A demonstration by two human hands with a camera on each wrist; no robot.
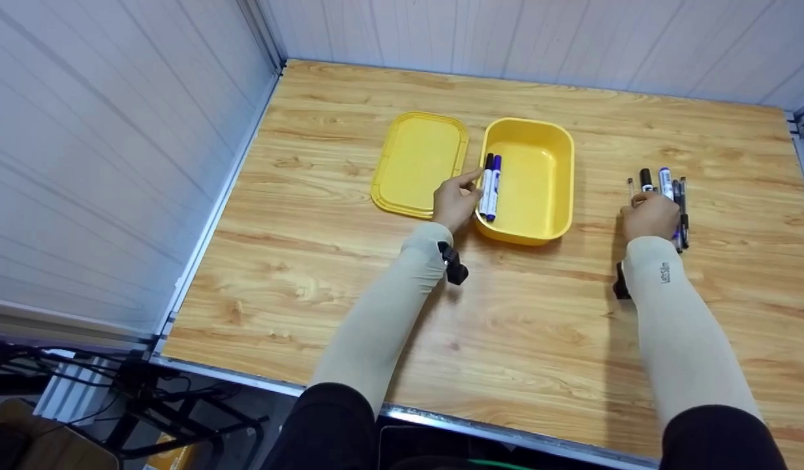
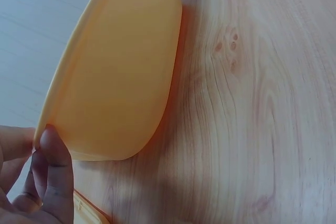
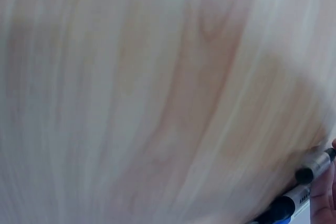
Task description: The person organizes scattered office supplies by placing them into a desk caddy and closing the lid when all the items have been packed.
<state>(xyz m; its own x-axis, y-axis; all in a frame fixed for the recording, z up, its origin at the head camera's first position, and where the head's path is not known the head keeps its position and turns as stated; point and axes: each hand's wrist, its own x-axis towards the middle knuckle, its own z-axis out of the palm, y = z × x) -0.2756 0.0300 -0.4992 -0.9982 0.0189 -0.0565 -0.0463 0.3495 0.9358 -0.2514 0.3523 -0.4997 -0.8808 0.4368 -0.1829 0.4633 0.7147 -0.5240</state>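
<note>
My left hand (image 1: 455,201) pinches the left rim of a yellow plastic box (image 1: 562,189); the thumb and fingers grip the box wall (image 2: 121,72) in the left wrist view. Inside, along that side, lie a white marker with a black cap (image 1: 487,186) and one with a blue cap (image 1: 494,189). My right hand (image 1: 651,217) is over a group of pens on the right, its fingers around a pen with a clear barrel (image 3: 316,166). Beside it lie a black-capped marker (image 1: 647,177), a white and blue marker (image 1: 665,183) and several slim pens (image 1: 684,209), partly hidden by the hand.
A yellow lid (image 1: 420,163) lies flat to the left of the box. White panel walls (image 1: 506,39) border the wooden table (image 1: 278,261) at the back and sides. Cables and a metal frame (image 1: 180,418) are below its front left edge.
</note>
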